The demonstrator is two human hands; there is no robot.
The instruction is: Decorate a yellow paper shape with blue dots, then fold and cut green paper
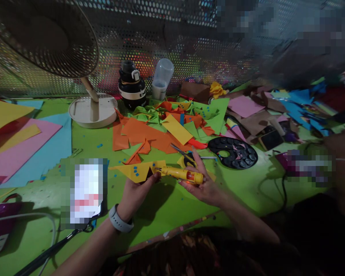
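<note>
My left hand point(140, 188) pinches a folded yellow paper piece point(129, 172), which has small blue paper bits on it and a dark triangular gap near my thumb. My right hand point(205, 186) is closed around a yellow pen-shaped hot glue gun point(176, 173) with a reddish window and a small glowing light. Its narrow tip points left and meets the yellow paper's edge by my left thumb; whether they touch I cannot tell. Just behind my right hand lie scissors point(186, 156) with black and yellow handles, partly hidden by my fingers.
Orange paper point(143, 132) and green scraps point(149, 117) pile up behind my hands. A fan point(92, 111), black bottle point(132, 92), black palette point(232, 153) and phone point(87, 188) stand or lie around. Purple power strip point(5, 222) with cable sits left. A person's arm point(343, 165) is at right.
</note>
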